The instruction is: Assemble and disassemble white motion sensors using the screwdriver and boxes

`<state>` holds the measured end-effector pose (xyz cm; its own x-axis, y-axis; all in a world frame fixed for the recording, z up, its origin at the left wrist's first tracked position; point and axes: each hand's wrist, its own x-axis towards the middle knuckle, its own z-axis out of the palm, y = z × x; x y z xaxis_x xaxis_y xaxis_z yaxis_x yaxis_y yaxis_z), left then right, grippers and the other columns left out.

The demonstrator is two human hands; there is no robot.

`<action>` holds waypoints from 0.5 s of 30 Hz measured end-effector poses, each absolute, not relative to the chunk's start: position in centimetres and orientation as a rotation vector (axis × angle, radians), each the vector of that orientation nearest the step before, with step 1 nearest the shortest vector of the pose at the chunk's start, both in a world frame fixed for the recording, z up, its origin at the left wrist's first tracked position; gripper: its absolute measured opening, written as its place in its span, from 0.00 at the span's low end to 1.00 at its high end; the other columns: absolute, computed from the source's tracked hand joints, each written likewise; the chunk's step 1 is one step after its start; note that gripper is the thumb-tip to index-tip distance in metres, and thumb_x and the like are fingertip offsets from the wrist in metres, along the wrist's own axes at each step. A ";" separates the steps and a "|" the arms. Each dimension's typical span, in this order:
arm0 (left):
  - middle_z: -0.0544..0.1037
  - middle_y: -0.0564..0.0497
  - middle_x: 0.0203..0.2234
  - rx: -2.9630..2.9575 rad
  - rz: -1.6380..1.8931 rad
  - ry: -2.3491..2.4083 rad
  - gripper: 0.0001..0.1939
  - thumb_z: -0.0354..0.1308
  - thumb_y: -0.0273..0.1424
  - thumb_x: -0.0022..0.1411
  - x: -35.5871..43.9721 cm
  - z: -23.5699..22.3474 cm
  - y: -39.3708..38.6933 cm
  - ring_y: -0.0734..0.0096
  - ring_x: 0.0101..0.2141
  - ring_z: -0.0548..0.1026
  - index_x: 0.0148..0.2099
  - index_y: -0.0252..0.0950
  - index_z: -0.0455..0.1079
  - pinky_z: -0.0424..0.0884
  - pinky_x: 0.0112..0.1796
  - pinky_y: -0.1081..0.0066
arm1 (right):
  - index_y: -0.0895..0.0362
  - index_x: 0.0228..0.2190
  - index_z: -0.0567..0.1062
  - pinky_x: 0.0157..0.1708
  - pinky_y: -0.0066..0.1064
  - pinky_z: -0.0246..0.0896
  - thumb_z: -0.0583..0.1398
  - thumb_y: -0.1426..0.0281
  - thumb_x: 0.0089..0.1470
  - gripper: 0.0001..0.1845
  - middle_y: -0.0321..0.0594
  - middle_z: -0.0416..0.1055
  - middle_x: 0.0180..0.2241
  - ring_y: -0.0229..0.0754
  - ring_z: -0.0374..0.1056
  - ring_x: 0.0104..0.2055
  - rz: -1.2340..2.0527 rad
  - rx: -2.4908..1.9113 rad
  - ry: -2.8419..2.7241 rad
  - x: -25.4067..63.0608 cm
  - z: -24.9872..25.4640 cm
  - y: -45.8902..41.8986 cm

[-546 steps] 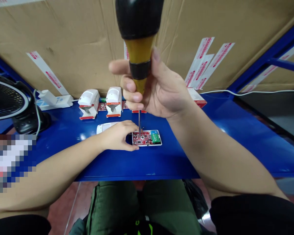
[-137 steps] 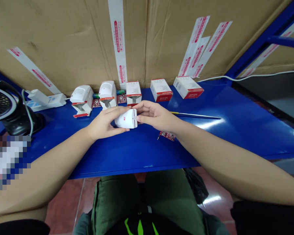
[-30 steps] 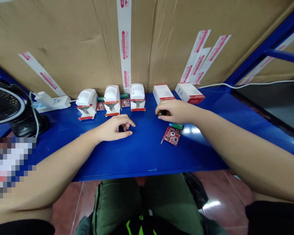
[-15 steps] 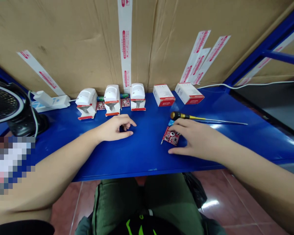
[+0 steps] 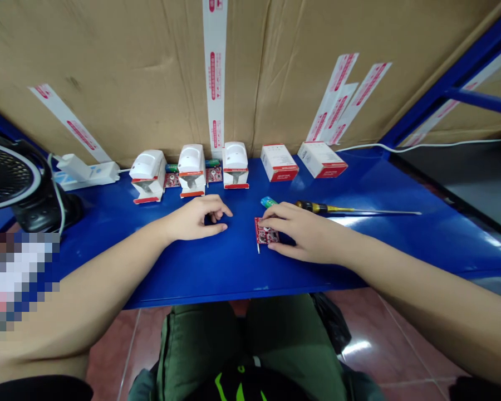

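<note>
The right hand (image 5: 311, 236) lies partly open, fingertips resting on the red circuit board (image 5: 266, 231), which sits flat on the blue steel workbench (image 5: 234, 267). The left hand (image 5: 194, 220) rests loosely curled and empty. A yellow-and-black screwdriver (image 5: 323, 208) and a green cylindrical battery (image 5: 268, 201) lie just beyond the board.

- Small red circuit board (image 5: 265, 233), rectangular, lying flat on a blue workbench (image 5: 234, 270)
- Thin metal lead (image 5: 258, 249) jutting from its lower edge
- Fingertips of the right hand (image 5: 309, 236) resting on it
</note>
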<state>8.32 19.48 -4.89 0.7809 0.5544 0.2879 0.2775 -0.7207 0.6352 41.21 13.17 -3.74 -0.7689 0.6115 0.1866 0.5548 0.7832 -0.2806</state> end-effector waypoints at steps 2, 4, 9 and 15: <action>0.76 0.50 0.36 2.390 0.627 0.613 0.11 0.67 0.36 0.71 8.3 -4.9 19.5 0.69 0.34 0.78 0.52 0.37 0.82 0.80 0.37 0.69 | 0.51 0.53 0.87 0.62 0.57 0.78 0.66 0.60 0.69 0.16 0.54 0.80 0.57 0.60 0.77 0.61 0.308 -0.878 -2.709 41.4 -3.6 13.6; 0.75 0.50 0.36 2.388 0.619 0.615 0.12 0.67 0.36 0.71 8.3 -4.9 19.5 0.69 0.35 0.78 0.52 0.37 0.82 0.80 0.36 0.69 | 0.49 0.52 0.87 0.63 0.62 0.76 0.69 0.57 0.66 0.17 0.55 0.77 0.62 0.64 0.73 0.66 0.253 -0.915 -2.682 41.6 -3.7 14.0; 0.75 0.50 0.36 2.391 0.619 0.620 0.12 0.66 0.36 0.71 8.3 -5.0 19.6 0.69 0.35 0.78 0.52 0.37 0.82 0.80 0.36 0.70 | 0.51 0.52 0.86 0.64 0.65 0.75 0.68 0.58 0.65 0.18 0.57 0.78 0.63 0.66 0.76 0.64 0.223 -1.040 -2.669 42.0 -3.7 15.0; 0.74 0.50 0.35 2.386 0.614 0.621 0.12 0.66 0.36 0.70 8.4 -4.8 19.5 0.70 0.34 0.78 0.52 0.36 0.83 0.78 0.34 0.72 | 0.58 0.62 0.79 0.64 0.56 0.77 0.66 0.61 0.64 0.28 0.58 0.81 0.61 0.64 0.79 0.62 0.293 -1.130 -2.707 41.1 -2.9 17.2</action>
<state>8.37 19.52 -4.81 0.7844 0.5554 0.2760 0.2824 -0.7160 0.6384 41.09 17.20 -2.88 -0.6904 0.7164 0.1009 0.6782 0.6894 -0.2547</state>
